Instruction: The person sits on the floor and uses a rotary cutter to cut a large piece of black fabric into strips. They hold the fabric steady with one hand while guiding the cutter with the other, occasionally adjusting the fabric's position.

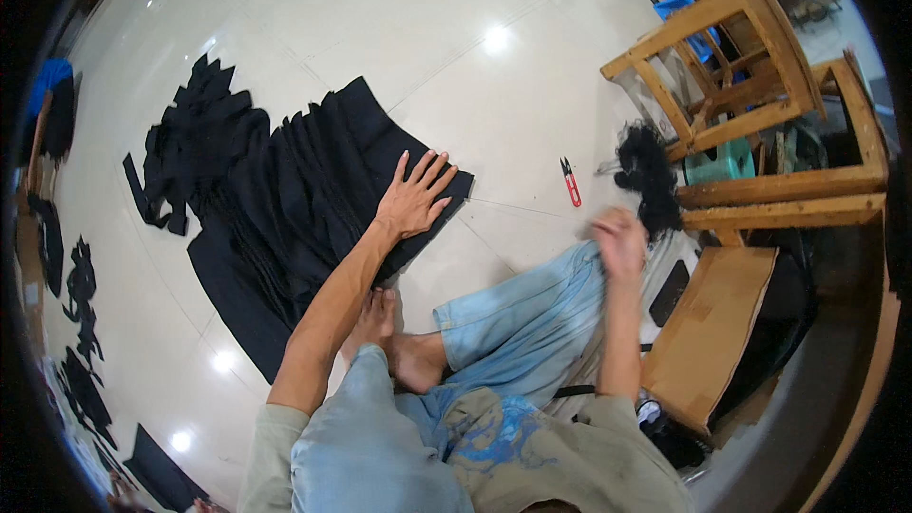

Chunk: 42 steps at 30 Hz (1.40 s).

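Observation:
My left hand [414,196] lies spread on the upper right part of a pile of folded black fabric [285,218] on the tiled floor. Loose black strips [204,133] lie at that pile's upper left. My right hand [619,239] is raised by my bent right knee, blurred, with its fingers curled; I cannot make out whether it holds anything. Small red-handled thread snips [571,180] lie on the floor a little above and left of it. A tangle of black material [641,176] lies just beyond that hand.
Wooden stools or frames [712,190] crowd the right side, with a green roll [717,163] among them. A cardboard sheet [712,332] rests below them. More black scraps [81,285] lie along the left. My bare feet [418,361] are below the fabric pile.

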Tool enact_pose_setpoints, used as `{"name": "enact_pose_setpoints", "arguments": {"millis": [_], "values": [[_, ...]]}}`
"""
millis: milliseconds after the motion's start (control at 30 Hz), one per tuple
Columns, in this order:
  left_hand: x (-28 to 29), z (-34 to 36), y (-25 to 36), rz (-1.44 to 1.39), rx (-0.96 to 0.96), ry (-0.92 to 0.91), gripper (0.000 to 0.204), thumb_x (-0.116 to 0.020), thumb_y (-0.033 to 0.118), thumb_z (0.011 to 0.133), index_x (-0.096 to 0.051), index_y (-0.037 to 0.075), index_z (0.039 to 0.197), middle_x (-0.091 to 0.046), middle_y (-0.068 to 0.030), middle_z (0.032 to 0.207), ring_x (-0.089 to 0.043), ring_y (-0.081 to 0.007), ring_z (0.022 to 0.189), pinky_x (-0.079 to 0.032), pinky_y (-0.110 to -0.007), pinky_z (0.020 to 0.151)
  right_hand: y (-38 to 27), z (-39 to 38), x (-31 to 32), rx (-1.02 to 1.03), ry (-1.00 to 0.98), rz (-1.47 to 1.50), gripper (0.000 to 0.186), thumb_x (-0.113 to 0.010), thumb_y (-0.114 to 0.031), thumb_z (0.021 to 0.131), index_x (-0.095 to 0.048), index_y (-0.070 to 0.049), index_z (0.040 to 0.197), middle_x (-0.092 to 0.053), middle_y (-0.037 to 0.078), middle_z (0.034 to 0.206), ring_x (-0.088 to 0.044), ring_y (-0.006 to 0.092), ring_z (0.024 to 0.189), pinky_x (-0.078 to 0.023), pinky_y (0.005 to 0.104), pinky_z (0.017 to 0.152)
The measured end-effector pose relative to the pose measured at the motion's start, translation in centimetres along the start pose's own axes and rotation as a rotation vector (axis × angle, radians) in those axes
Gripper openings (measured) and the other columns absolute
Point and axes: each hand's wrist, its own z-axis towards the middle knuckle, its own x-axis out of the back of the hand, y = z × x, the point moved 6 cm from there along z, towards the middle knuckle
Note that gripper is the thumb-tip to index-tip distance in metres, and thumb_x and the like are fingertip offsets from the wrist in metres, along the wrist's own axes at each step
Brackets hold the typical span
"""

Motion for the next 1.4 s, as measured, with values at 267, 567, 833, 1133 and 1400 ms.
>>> {"name": "enact_pose_setpoints", "arguments": {"millis": [267, 567, 833, 1133, 1400], "values": [[0.8, 0.6, 0.2, -0.113, -0.049, 0.155, 0.056, -0.041, 0.035, 0.103, -0.034, 0.011, 0.153, -0.026, -0.0124, 0.162, -0.021, -0.0304, 0.150, -0.011, -0.054, 0.123, 0.5, -1.3, 1.7, 0.262, 0.047, -0.957, 0.011, -0.062, -0.023, 0.095, -0.059, -0.012, 0.097, -0.053, -0.004, 0.080, -0.048, 0.0043, 0.065, -0.043, 0.0211, 0.057], [1.9, 3.5, -8.3, 0.097, 0.433, 0.198, 0.079, -0.048, 0.056, 0.098, -0.033, 0.000, 0.152, -0.028, -0.0190, 0.160, -0.021, -0.0363, 0.150, -0.014, -0.057, 0.120, 15.2, -2.3, -13.2, 0.101, -0.586, -1.722, 0.037, -0.064, -0.033, 0.094, -0.066, 0.001, 0.081, -0.070, 0.019, 0.086, -0.067, 0.0410, 0.090, -0.051, 0.0474, 0.078], [0.5, 2.0, -8.7, 0.025, 0.560, 0.287, 0.098, -0.042, 0.076, 0.090, -0.028, 0.005, 0.156, -0.019, -0.0186, 0.164, -0.011, -0.0405, 0.152, -0.011, -0.065, 0.118, 14.5, -3.4, -10.7, 0.312, -0.220, -0.604, 0.045, -0.044, -0.033, 0.106, -0.065, -0.004, 0.079, -0.069, 0.012, 0.112, -0.063, 0.0248, 0.103, -0.048, 0.0412, 0.089], [1.7, 2.7, -9.9, -0.015, 0.638, 0.267, 0.094, -0.046, 0.083, 0.082, -0.038, 0.022, 0.154, -0.016, -0.0196, 0.164, -0.006, -0.0461, 0.151, -0.005, -0.069, 0.116, 16.3, -3.8, -4.8, -0.054, -0.103, 0.259, 0.025, -0.044, -0.027, 0.106, -0.055, -0.006, 0.097, -0.065, 0.014, 0.098, -0.060, 0.0279, 0.103, -0.040, 0.0435, 0.100], [0.9, 2.7, -9.8, 0.007, 0.629, 0.339, 0.092, -0.045, 0.082, 0.083, -0.040, 0.022, 0.153, -0.016, -0.0196, 0.164, -0.008, -0.0469, 0.150, -0.007, -0.070, 0.116, -6.2, -16.8, 12.4, 0.168, 0.100, 0.301, 0.025, -0.049, -0.010, 0.103, -0.043, -0.014, 0.079, -0.037, -0.003, 0.067, -0.041, 0.0121, 0.062, -0.047, 0.0300, 0.072]]}}
